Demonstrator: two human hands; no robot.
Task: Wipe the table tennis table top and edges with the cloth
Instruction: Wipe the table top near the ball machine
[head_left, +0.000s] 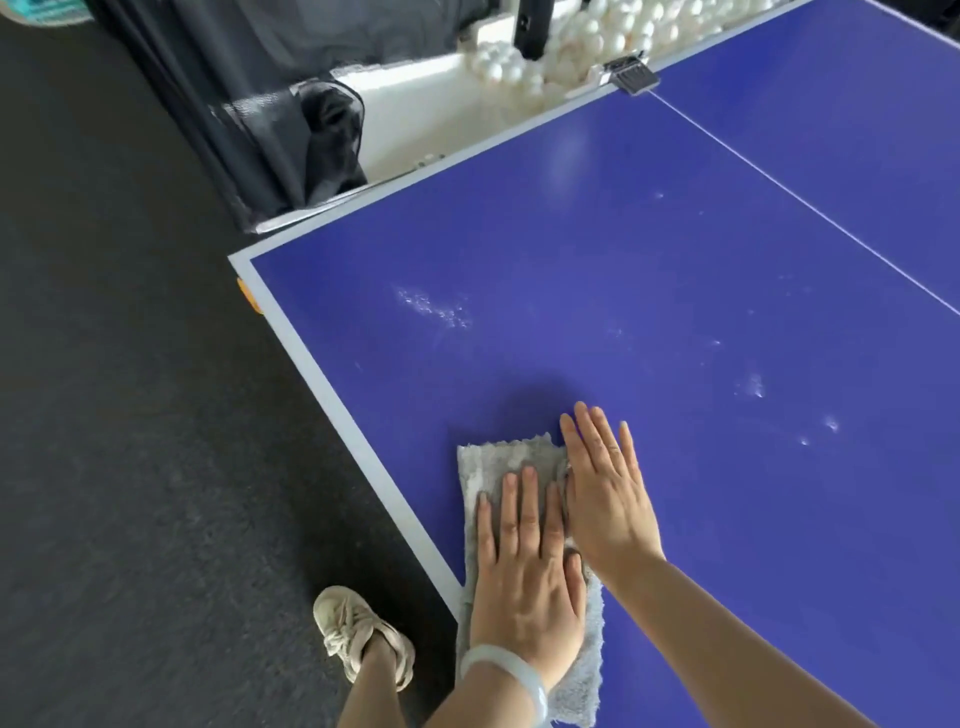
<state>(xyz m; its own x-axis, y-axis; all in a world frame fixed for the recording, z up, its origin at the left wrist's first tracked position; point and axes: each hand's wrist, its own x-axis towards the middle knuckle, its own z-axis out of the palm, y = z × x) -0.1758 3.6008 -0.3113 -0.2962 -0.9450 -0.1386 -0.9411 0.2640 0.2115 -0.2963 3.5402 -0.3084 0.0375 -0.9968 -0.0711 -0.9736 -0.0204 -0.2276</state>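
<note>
Both hands lie flat, fingers straight: the left hand (524, 566) presses the grey cloth (498, 462) near the blue worktop's (649, 291) white edge; the right hand (608, 488) overlaps the cloth's right side.

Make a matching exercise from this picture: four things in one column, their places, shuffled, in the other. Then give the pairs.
Things
1. cloth
2. balls
3. shoe
4. pale spots

Places
A. on the dark floor
B. on the bare blue top
C. flat under the left hand
D. in the white tray past the top's far edge

Pairs: 1-C, 2-D, 3-A, 4-B
</note>
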